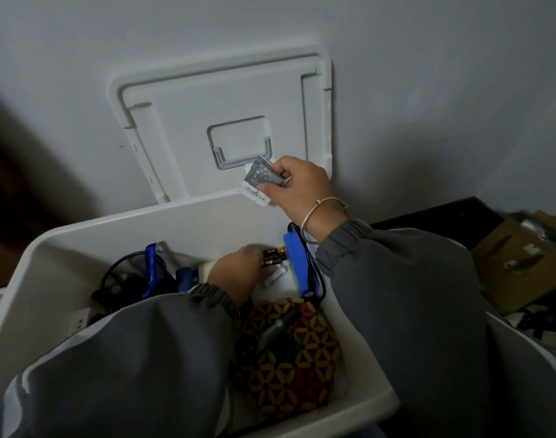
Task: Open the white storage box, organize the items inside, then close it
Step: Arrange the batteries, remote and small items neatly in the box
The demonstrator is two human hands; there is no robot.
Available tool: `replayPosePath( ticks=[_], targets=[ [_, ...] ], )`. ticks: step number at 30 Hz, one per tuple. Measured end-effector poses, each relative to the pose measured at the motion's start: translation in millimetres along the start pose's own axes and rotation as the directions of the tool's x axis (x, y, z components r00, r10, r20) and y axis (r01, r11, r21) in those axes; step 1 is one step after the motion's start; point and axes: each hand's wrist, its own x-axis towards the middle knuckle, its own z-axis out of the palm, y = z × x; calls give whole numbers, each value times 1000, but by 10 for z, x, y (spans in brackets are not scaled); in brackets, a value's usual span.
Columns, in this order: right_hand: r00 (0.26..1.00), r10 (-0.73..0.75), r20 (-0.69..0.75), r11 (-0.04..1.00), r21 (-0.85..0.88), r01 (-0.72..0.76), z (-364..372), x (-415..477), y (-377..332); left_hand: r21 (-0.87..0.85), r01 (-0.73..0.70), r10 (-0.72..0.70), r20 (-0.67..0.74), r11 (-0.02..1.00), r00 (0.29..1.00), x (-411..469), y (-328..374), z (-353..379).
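Storage box: white smooth plastic, rounded corners, open [33, 248]; it sits right below me, against the pale wall.
Lid: flat white plastic panel with a raised rim [222, 105], off the box and propped upright against the wall behind it; a grey recessed handle [241, 161] sits at its middle.
Right hand: raised above the box's far edge [298, 184], thumb and curled fingers pinching foil sachets [260, 181], which are thin, crinkled, grey with white print. A thin metal bangle [321, 213] circles my wrist.
Left hand: down inside the box [238, 270], fingertips at a pair of black cylindrical batteries [273, 256]; it is blurred, so I cannot tell whether I grip them.
Inside, left: a black wire-mesh cup [128, 273] with a glossy blue strap [151, 270] across it.
Inside, right: a long blue plastic bar [297, 263] against the wall, with a black cable [316, 279] beside it.
Inside, near: a woven pouch [289, 358] patterned with tan petals, with a green pen [276, 327] lying on it.
Sleeves: soft grey fabric, elastic cuffs.
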Motion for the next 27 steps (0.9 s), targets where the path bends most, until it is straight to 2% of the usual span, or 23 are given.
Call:
replayPosePath(
  ticks=[3,6,8,16,21,24,27],
  targets=[
    [1000,5,3,1000,12,-5,0,2,5,18,-25,24,64,1000,998,-40,-37,78],
    [1000,7,13,1000,2,-7,1,-3,-3,60,34,-43,154,998,987,-34,-94,168],
    [1000,5,26,1000,-12,-5,-3,-6,-9,31,74,-78,155,997,985,-17,-113,189],
    [1000,5,30,1000,-25,-5,2,-13,-5,-309,93,-64,103,947,993,-10,14,195],
    [1000,0,28,999,-41,1,-1,-8,-8,-468,214,-186,105,858,977,-7,13,175],
    [1000,8,23,1000,-26,-7,6,-15,-9,-453,255,-229,113,854,967,-16,-72,132],
    [1000,9,22,1000,-24,-8,7,-17,-8,-352,264,-207,192,898,959,-11,-137,103]
  ],
)
